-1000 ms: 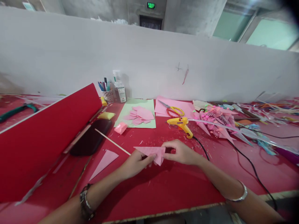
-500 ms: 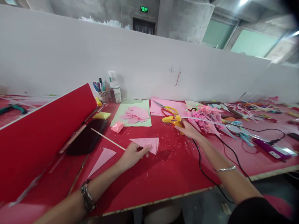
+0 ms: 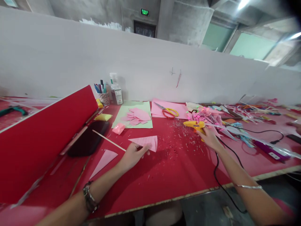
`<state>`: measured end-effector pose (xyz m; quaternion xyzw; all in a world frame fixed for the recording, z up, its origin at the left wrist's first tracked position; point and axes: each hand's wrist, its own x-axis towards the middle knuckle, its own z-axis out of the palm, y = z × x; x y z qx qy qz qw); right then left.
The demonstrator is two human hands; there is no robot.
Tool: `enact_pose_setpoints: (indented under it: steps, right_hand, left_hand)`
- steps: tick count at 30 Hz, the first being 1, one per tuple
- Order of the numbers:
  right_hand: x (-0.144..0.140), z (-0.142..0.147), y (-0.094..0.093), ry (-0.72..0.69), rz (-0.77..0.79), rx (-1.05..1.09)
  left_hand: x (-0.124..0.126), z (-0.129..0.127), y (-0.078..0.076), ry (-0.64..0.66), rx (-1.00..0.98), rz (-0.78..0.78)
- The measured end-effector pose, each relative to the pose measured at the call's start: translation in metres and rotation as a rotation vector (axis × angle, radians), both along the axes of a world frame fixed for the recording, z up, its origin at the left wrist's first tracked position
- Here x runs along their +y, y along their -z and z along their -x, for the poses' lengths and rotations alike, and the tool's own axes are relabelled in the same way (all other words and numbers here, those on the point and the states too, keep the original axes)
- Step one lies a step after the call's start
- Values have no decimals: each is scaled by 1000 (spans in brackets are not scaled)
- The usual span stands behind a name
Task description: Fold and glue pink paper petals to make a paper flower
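My left hand (image 3: 133, 154) is closed on a pink folded paper cone (image 3: 151, 142), pinched between thumb and fingers just above the table. A thin wooden stick (image 3: 109, 140) runs up to the back of this hand; whether the fingers hold it too is hidden. Beside the wrist lies a flat pink paper triangle (image 3: 104, 160). To the right, my right hand (image 3: 210, 138) grips a yellow hot glue gun (image 3: 194, 125), its nozzle pointing left. A long clear glue stick (image 3: 249, 135) sticks out behind the gun.
Scissors (image 3: 169, 113) lie on pink sheets at the back. Pink cut pieces (image 3: 137, 116) rest on green paper (image 3: 123, 108). Decorated pink cones (image 3: 207, 115) are heaped behind the gun. A black cord (image 3: 215, 171) hangs over the table edge near a purple power strip (image 3: 270, 152).
My right hand has carried the glue gun to the right, away from the paper cone, and the cord has shifted with it. My left hand stays nearly in place, the cone slightly turned.
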<state>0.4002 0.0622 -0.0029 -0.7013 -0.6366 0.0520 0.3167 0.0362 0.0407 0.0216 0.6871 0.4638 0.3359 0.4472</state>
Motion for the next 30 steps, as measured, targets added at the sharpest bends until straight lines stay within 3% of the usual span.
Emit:
enact_pose_setpoints:
  steps: [4,8,11,14,15,17,18,20,23,27,30]
  right_hand:
    - [-1,-4,10,51,31,-36]
    - [1,-4,3,63,24,-108]
    - [-11,1,-17,63,45,-215]
    - [-33,29,-46,47,393,-534]
    - [-39,44,-57,-29,469,-564]
    - [-40,80,-79,-237,403,-548]
    - [-34,99,-90,-330,353,-536]
    - [-7,132,-106,-379,313,-551]
    - [56,159,-110,-236,310,-553]
    - [131,161,-83,-47,347,-535]
    - [158,151,-58,67,449,-483]
  left_hand:
    - [2,1,0,-23,-10,-16]
    - [4,3,2,-74,-24,-9]
    - [6,5,3,-151,-52,2]
    - [8,6,2,-219,-81,43]
    - [9,6,2,-232,-93,58]
    - [9,6,1,-246,-113,88]
    - [9,6,1,-244,-121,100]
    - [8,6,1,-233,-129,120]
    - [8,8,3,-220,-142,124]
    - [9,10,4,-227,-160,123]
    - [10,11,3,-238,-143,127]
